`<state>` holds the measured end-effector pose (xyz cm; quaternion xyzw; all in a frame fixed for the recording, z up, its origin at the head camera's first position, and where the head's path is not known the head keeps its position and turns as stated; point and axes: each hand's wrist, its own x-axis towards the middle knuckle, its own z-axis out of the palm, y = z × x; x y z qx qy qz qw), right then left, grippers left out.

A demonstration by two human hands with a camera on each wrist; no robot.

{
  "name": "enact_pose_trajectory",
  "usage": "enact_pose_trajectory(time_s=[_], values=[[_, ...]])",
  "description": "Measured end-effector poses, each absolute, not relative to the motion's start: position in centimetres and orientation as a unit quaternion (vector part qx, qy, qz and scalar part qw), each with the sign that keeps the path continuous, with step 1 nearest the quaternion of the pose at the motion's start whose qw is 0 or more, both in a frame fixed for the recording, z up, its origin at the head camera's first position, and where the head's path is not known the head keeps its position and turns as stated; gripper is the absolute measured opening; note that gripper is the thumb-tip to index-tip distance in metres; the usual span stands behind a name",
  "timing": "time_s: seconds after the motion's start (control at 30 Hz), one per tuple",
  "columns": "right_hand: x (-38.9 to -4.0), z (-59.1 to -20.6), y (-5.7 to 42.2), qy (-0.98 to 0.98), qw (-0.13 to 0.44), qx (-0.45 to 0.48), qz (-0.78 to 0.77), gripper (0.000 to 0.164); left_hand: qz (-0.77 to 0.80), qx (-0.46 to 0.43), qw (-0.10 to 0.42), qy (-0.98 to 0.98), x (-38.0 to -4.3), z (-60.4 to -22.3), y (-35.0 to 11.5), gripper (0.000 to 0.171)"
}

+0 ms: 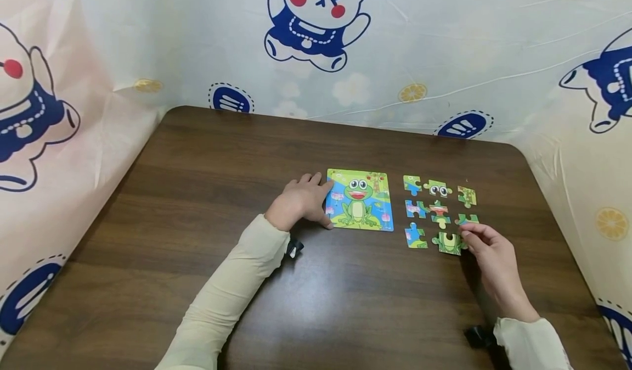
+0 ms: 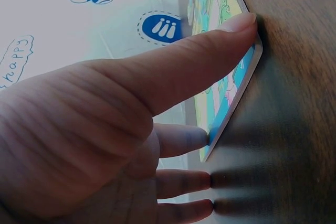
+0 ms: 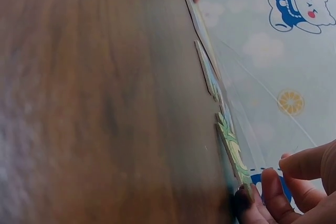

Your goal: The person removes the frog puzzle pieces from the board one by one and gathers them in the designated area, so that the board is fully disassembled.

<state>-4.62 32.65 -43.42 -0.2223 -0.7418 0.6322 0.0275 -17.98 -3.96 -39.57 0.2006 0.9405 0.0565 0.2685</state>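
My left hand [image 1: 305, 198] lies spread at the left edge of a square frog puzzle board [image 1: 359, 202]. In the left wrist view its thumb [image 2: 210, 51] rests over the board's edge, with the other fingers stretched out beside it. Near the table's right side, my right hand [image 1: 496, 260] pinches the right end of a green frog-belly puzzle piece [image 1: 448, 244]. The right wrist view shows that puzzle piece [image 3: 234, 153] edge-on, its near end at the fingers, which partly hide it. Just above these fingertips lies a blue-green puzzle piece [image 1: 466, 219].
Several loose pieces lie in rows right of the board, among them an eyes piece [image 1: 438, 189], a mouth piece [image 1: 439, 212] and a blue corner piece [image 1: 416, 236]. A brown wooden table [image 1: 197, 194] carries everything. A printed curtain [image 1: 197, 40] hangs round its back and sides.
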Motion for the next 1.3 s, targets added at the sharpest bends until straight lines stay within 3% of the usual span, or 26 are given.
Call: enact_pose_trajectory(time_s=[0.23,0.67,1.3], values=[[-5.3,-42.3,33.4,-0.706,0.055,-0.188,0.68,0.012,0.054,0.196,0.27,0.941,-17.9,-39.5,-3.9,0.108],[-10.3,-34.1,33.3,-0.688,0.11,-0.067,0.714,0.023,0.051,0.195,0.268,0.942,-17.8,-40.0,-4.1,0.108],[-15.6,-35.9,24.0,-0.769,-0.005,-0.039,0.638,0.027,0.054,0.199,0.266,0.942,-17.9,-39.7,-3.9,0.109]])
